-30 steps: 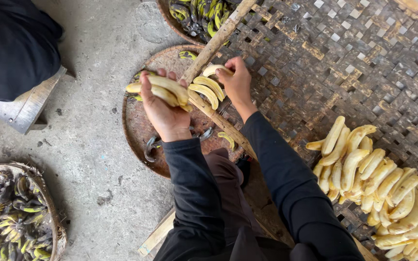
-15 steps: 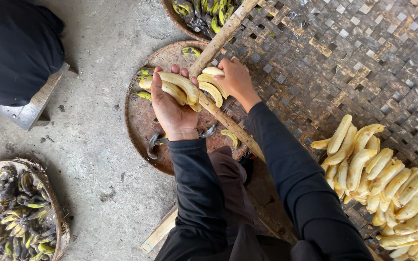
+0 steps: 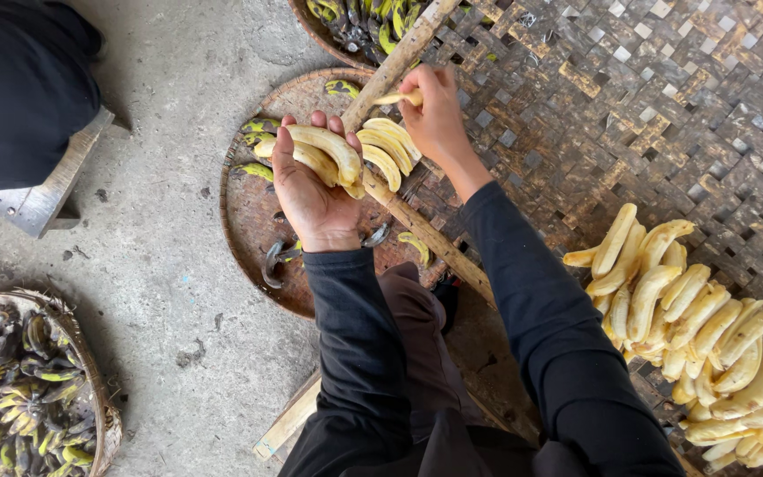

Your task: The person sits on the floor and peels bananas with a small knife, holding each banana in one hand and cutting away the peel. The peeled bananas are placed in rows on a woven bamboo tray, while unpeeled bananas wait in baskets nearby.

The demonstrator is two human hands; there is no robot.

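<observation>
Head view: a person in black sleeves works over a round tray (image 3: 249, 256) on a concrete floor (image 3: 169, 106). The left hand (image 3: 311, 190), palm up with fingers curled, grips a row of peeled bananas (image 3: 346, 155) fanned across its fingertips, above the tray's far part. The right hand (image 3: 434, 110), closed in a pinch, holds one more peeled banana (image 3: 396, 98) just beside the far end of that row, against a bamboo pole (image 3: 399, 57) that runs from far to near along the edge of a woven mat (image 3: 664, 115).

Green peels (image 3: 262, 168) lie on the tray beside the left hand, and dark scraps lie nearer. On the mat, near right, a heap (image 3: 708, 336) of peeled bananas lies in overlapping rows, well apart from both hands. A basket (image 3: 90, 389) of green-black unpeeled fruit sits at near left; a second basket (image 3: 328, 35) shows at the far edge. At far left, another person's dark clothing (image 3: 19, 79) sits on a low stool (image 3: 46, 199).

Done well, by the look of it, this step wants the left palm kept level so the row does not slide, and the right hand's fruit laid gently beside the others, since peeled flesh likely bruises and breaks under a hard squeeze.
</observation>
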